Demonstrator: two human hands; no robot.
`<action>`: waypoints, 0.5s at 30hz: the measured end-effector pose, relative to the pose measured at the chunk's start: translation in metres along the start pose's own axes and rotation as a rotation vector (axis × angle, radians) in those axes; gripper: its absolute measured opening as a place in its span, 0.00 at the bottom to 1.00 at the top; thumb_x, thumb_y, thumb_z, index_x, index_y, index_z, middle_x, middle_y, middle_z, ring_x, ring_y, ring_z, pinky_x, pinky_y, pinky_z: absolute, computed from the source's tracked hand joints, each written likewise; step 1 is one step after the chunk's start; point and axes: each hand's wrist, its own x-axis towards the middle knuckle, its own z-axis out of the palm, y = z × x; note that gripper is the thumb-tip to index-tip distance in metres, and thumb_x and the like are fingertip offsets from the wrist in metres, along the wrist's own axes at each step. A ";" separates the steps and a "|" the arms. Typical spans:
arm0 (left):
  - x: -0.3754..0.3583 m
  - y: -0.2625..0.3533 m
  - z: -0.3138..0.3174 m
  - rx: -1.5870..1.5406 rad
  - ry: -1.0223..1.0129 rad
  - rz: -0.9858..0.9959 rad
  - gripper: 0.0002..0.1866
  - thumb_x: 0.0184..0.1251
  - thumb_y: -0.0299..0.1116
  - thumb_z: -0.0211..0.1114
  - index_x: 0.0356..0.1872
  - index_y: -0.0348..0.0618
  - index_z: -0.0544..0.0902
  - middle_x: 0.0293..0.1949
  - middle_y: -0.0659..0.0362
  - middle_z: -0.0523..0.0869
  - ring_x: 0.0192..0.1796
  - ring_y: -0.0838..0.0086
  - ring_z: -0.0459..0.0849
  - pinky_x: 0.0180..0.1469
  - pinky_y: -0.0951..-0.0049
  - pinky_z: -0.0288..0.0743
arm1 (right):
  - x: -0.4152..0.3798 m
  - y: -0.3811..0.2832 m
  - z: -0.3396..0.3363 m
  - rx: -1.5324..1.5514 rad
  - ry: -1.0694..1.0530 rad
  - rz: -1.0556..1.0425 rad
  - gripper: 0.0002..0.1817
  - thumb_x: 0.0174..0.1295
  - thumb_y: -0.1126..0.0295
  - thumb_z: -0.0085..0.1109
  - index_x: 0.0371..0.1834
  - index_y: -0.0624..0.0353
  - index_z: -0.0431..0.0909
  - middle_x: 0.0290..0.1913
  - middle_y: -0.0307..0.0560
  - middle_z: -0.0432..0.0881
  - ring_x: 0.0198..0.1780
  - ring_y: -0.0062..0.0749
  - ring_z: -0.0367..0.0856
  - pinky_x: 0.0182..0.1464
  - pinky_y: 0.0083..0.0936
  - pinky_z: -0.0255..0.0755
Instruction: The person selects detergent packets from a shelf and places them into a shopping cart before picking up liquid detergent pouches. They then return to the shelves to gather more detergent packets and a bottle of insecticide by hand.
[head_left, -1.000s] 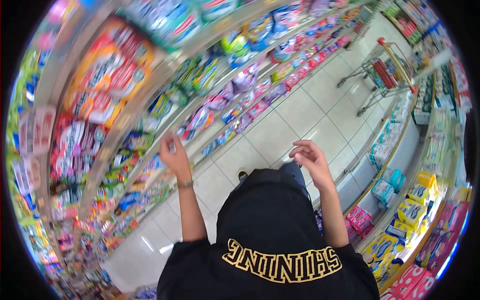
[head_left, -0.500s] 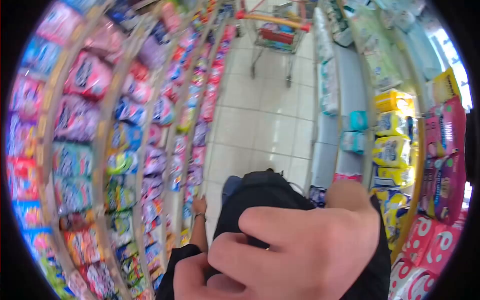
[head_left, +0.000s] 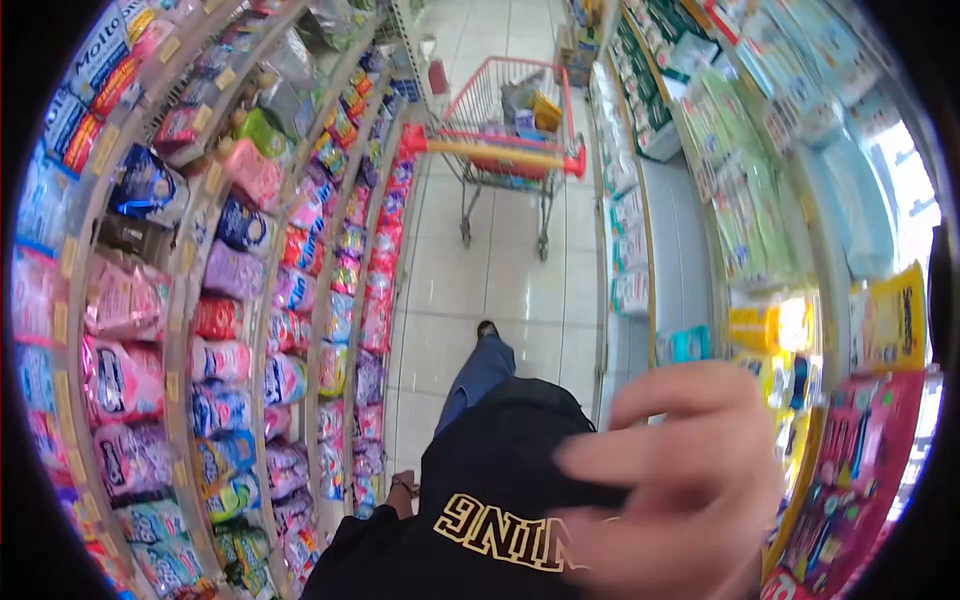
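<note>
My right hand [head_left: 690, 480] is large, close to the camera and blurred, in front of my black top [head_left: 490, 450]. Its fingers are loosely bent and apart, with nothing visible between them. Gold-edged letters on the top are partly covered by this hand. My left hand [head_left: 404, 484] hangs low at my side, near the bottom of the left shelves; it looks small, and its fingers cannot be made out. Ahead in the aisle stands a shopping cart [head_left: 497, 155] with a red and orange handle, out of reach of both hands. Several items lie in it.
Left shelves carry colourful pouches [head_left: 125, 380] in rows. On the right shelves are green packs [head_left: 745, 190], yellow packs [head_left: 770, 325] and pink packs [head_left: 850, 470]. The tiled floor [head_left: 450, 270] runs between them. My foot [head_left: 487, 328] is forward on the tiles.
The cart shows more fully and lower in view, and more of the aisle ahead appears. My right hand has shifted right, uncovering the lettering. One leg now shows stepping forward.
</note>
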 end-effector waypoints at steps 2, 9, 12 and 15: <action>0.048 0.076 -0.068 -0.612 0.313 -0.035 0.16 0.69 0.45 0.63 0.48 0.44 0.80 0.37 0.52 0.85 0.35 0.63 0.85 0.31 0.59 0.78 | -0.008 0.074 -0.032 0.371 0.318 -0.090 0.16 0.68 0.57 0.61 0.53 0.52 0.80 0.35 0.39 0.79 0.26 0.28 0.78 0.26 0.23 0.69; -0.027 0.485 -0.233 -1.081 0.324 0.667 0.30 0.77 0.49 0.60 0.70 0.47 0.64 0.41 0.54 0.86 0.40 0.70 0.87 0.38 0.69 0.81 | -0.031 0.306 -0.105 0.378 0.713 0.727 0.10 0.67 0.71 0.59 0.46 0.57 0.70 0.34 0.42 0.75 0.28 0.27 0.77 0.27 0.21 0.68; -0.092 0.621 -0.254 -1.043 0.139 0.858 0.38 0.74 0.53 0.63 0.75 0.46 0.58 0.50 0.52 0.82 0.49 0.67 0.85 0.48 0.63 0.82 | -0.050 0.415 -0.124 0.282 0.616 1.071 0.08 0.65 0.71 0.61 0.43 0.57 0.73 0.32 0.40 0.78 0.29 0.23 0.78 0.28 0.21 0.68; -0.097 0.721 -0.248 -1.114 0.069 0.919 0.38 0.72 0.54 0.65 0.72 0.43 0.61 0.51 0.53 0.81 0.53 0.67 0.84 0.51 0.64 0.81 | -0.073 0.540 -0.139 0.142 0.447 1.213 0.08 0.64 0.71 0.63 0.42 0.58 0.75 0.31 0.38 0.80 0.30 0.21 0.79 0.28 0.20 0.69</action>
